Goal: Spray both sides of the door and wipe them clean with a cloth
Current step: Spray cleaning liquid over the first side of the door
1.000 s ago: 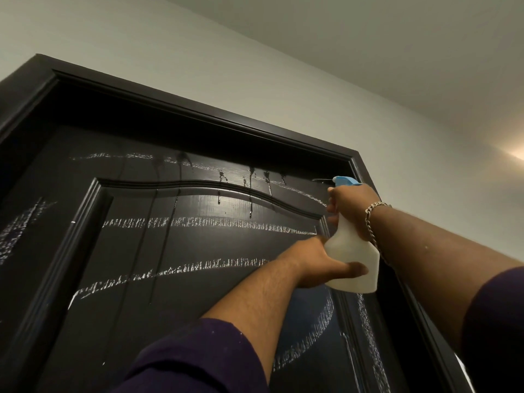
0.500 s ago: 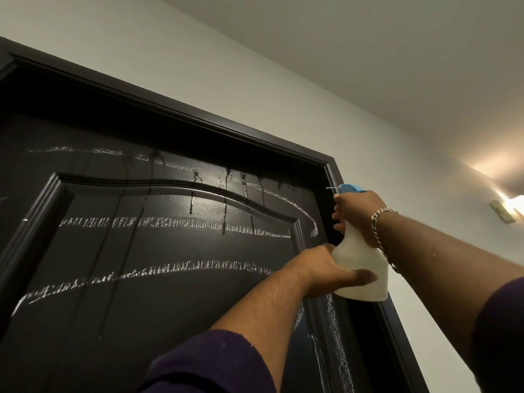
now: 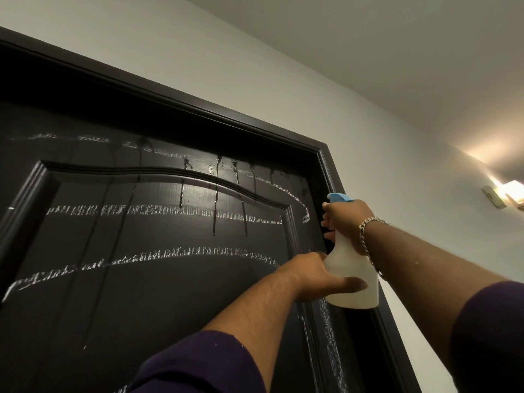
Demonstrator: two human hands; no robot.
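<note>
The dark brown panelled door [image 3: 141,293] fills the left of the view, crossed by white chalk-like streaks and wet drips running down from its top. My right hand [image 3: 347,219] is shut on the neck of a white spray bottle [image 3: 354,270] with a blue nozzle [image 3: 338,197], which points left at the door's upper right corner. My left hand [image 3: 310,275] rests against the door by the bottle's base. Its thumb lies across the front of the bottle and its fingers are hidden. No cloth shows.
The dark door frame [image 3: 323,154] runs along the top and down the right side. A white wall [image 3: 397,171] lies to the right, with a lit wall lamp [image 3: 507,191] at the far right. The ceiling is above.
The view has swung right, so the door sits further left and the lamp has come into view. Both hands and the bottle stay at the door's right edge. The drips have run lower.
</note>
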